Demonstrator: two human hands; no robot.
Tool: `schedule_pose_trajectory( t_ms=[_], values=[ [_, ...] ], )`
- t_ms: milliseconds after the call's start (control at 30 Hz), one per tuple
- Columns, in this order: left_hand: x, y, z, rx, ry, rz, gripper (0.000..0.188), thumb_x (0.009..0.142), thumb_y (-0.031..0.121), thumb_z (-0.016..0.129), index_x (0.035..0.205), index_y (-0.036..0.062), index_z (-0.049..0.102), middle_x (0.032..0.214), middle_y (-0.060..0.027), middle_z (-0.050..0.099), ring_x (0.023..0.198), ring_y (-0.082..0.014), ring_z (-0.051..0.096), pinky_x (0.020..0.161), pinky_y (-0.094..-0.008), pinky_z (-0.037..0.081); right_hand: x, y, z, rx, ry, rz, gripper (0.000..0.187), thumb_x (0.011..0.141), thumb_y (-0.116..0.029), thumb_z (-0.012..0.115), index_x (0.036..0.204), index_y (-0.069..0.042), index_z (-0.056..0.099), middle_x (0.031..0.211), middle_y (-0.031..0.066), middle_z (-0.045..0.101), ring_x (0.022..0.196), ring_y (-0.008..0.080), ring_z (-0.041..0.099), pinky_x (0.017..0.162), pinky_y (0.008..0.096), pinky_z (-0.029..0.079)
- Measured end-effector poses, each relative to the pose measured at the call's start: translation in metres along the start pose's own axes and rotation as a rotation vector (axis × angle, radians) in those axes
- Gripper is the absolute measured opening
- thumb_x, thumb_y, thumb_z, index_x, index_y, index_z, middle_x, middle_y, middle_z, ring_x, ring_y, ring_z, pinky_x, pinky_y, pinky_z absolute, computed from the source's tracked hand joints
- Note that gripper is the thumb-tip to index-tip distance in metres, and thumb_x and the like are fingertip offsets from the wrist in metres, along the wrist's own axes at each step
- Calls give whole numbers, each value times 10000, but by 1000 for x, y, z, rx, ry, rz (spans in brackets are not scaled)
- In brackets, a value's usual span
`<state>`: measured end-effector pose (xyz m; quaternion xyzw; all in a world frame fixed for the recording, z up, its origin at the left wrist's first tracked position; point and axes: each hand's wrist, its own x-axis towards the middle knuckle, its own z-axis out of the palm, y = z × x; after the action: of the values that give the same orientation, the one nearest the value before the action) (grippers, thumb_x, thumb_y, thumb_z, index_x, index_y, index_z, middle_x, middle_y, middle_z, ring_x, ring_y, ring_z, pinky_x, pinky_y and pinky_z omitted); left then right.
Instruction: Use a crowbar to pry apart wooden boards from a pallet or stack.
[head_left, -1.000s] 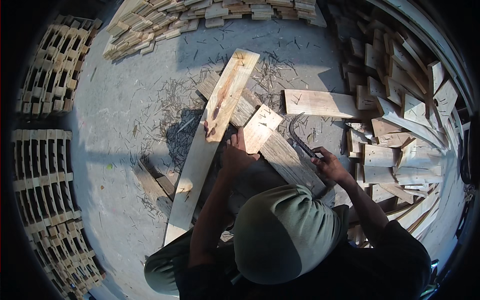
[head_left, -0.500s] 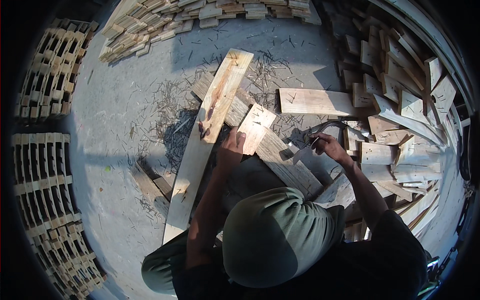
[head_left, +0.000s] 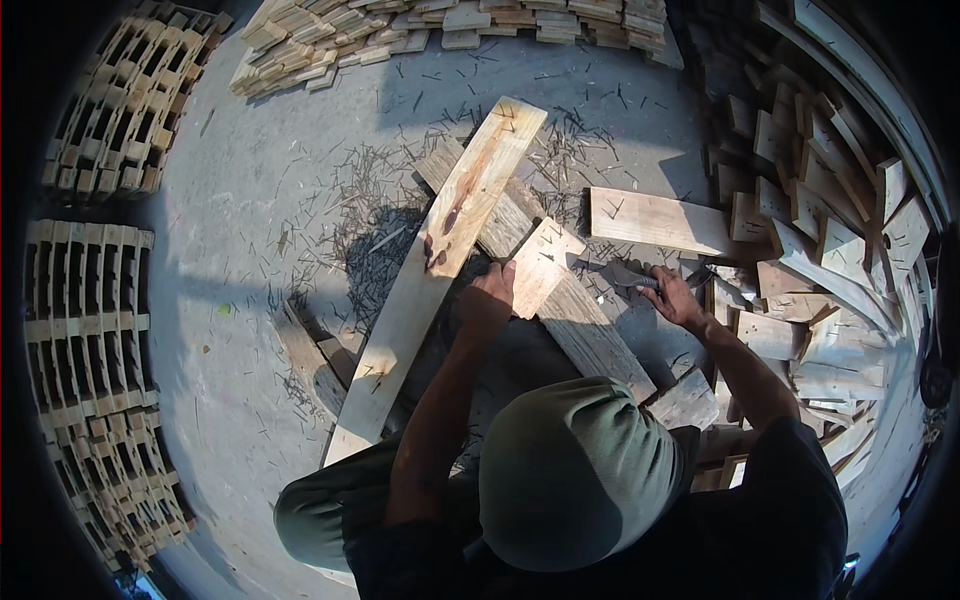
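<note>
Left hand (head_left: 487, 298) rests closed on the lower end of a short board (head_left: 545, 265), gripping or pressing it; the fingers curl over the board's edge. Right hand (head_left: 678, 300) is closed around the dark handle of a hammer (head_left: 632, 278), whose head lies low, just right of the short board. The exact grip on the handle is partly hidden by the knuckles.

The short board lies tilted across a grey plank (head_left: 560, 300), touching it. The grey plank runs diagonally beneath the short board, from upper left to lower right. A long pale plank (head_left: 440, 270) lies just left of the short board, crossing over the grey plank's upper end and stretching down towards the person's knee. A further pale board (head_left: 665, 222) lies flat to the upper right of the short board, near the hammer.

All of these sit on a concrete floor (head_left: 260, 220). Loose nails (head_left: 350, 215) are scattered over the floor left of and above the short board. Well left of the short board stand stacked pallets (head_left: 85, 330). Far above it lies a heap of cut boards (head_left: 420, 25). To its right, beyond the hammer, a jumbled pile of offcuts (head_left: 830, 250) fills the edge of the view.
</note>
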<state>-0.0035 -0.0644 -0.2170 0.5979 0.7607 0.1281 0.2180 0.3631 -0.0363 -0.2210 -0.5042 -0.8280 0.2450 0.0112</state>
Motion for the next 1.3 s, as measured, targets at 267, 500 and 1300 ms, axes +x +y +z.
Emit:
schedule_pose_trajectory(
  t_ms=[267, 500, 1300],
  values=[
    [-10, 16, 14, -71, 99, -141, 499, 949, 450, 493, 1132, -12, 450, 782, -253, 659, 764, -445, 644, 695, -507, 512, -26, -93, -29, 407, 269, 404, 414, 985, -422, 471, 929, -12, 439, 606, 223, 538, 560, 434, 553, 528, 484, 409],
    [4, 37, 6, -85, 185, -6, 603, 911, 494, 538, 1156, -30, 369, 1029, -296, 596, 818, -472, 621, 705, -507, 514, -15, -124, -50, 161, 291, 218, 335, 984, -339, 488, 934, -8, 469, 662, 264, 574, 653, 489, 580, 554, 532, 429],
    [5, 3, 22, -187, 40, -231, 995, 807, 701, 545, 1290, -131, 291, 845, -308, 653, 832, -444, 660, 742, -480, 523, 4, -114, -35, -69, 66, 229, 401, 997, -425, 388, 955, -31, 456, 598, 267, 576, 591, 482, 593, 560, 560, 477]
  ],
)
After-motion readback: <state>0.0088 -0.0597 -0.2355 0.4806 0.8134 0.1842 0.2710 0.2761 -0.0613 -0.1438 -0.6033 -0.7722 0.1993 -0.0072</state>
